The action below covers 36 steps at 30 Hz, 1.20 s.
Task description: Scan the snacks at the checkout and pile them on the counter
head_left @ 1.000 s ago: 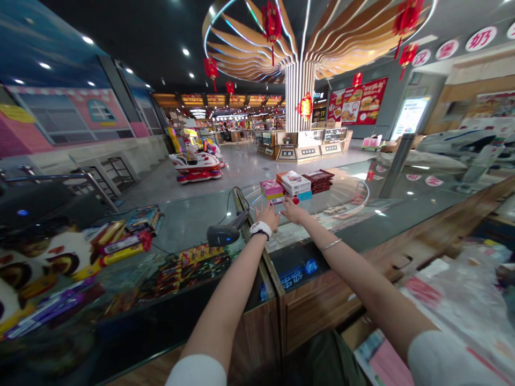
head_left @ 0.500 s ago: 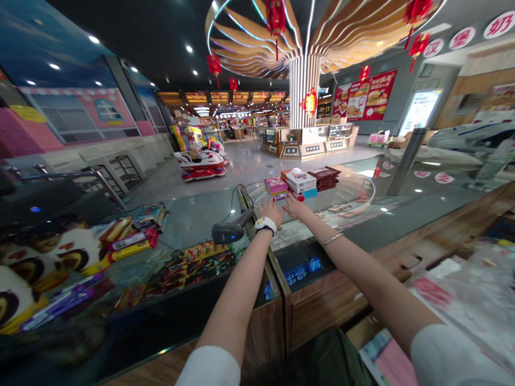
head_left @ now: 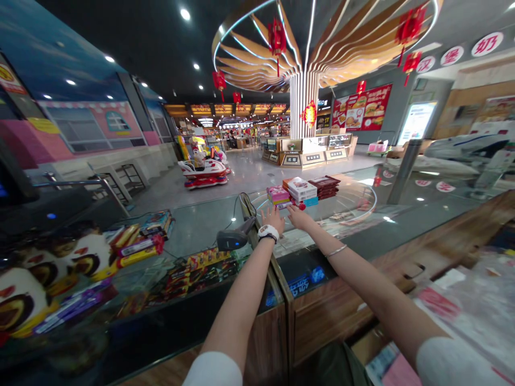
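Both my arms reach far forward over a glass display counter. My left hand, with a white watch on the wrist, has its fingers spread just in front of a pink box. My right hand, a thin bangle on its forearm, reaches with fingers extended to the base of a stack of white and blue boxes; a small red item lies at its fingertips. A pile of dark flat boxes sits beside the stack. Neither hand grips anything.
A grey barcode scanner rests on the counter left of my left wrist, its cable trailing back. Snack packets lie at the left. Wooden drawers sit below; plastic-wrapped goods at right. A mall floor with kiddie rides lies beyond.
The view has shifted slightly as my head moved. Both hands stay stretched out by the boxes, having crept a little closer to them.
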Each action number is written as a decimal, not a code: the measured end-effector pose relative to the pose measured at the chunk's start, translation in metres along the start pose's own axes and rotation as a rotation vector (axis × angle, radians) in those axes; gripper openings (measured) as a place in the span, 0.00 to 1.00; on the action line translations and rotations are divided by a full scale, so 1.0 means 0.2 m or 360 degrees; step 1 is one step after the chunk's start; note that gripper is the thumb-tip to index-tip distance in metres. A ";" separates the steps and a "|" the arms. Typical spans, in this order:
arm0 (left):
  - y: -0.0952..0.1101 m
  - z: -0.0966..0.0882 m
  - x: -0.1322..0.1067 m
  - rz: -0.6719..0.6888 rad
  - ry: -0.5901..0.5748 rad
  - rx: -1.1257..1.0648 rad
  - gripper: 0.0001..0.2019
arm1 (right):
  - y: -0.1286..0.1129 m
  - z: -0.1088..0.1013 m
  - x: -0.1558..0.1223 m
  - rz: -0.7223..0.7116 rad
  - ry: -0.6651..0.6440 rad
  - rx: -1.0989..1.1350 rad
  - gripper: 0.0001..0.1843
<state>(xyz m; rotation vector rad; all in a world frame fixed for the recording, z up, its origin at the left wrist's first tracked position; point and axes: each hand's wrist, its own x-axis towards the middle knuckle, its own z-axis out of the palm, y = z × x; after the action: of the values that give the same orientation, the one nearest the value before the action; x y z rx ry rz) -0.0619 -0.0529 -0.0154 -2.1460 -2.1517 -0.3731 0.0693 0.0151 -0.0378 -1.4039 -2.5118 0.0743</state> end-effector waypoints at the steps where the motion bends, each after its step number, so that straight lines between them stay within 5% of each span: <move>1: 0.00 0.00 0.00 -0.0004 0.0017 0.0000 0.28 | 0.00 0.00 0.00 0.0004 0.0003 -0.0002 0.30; 36: 0.00 0.00 0.04 0.0085 -0.0062 0.0003 0.27 | 0.00 -0.08 0.00 0.0028 -0.0002 -0.0108 0.26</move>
<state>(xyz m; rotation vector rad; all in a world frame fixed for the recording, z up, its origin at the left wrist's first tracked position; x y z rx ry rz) -0.0610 -0.0454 -0.0142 -2.2227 -2.1086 -0.3274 0.0731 0.0147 -0.0233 -1.4524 -2.5252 -0.0068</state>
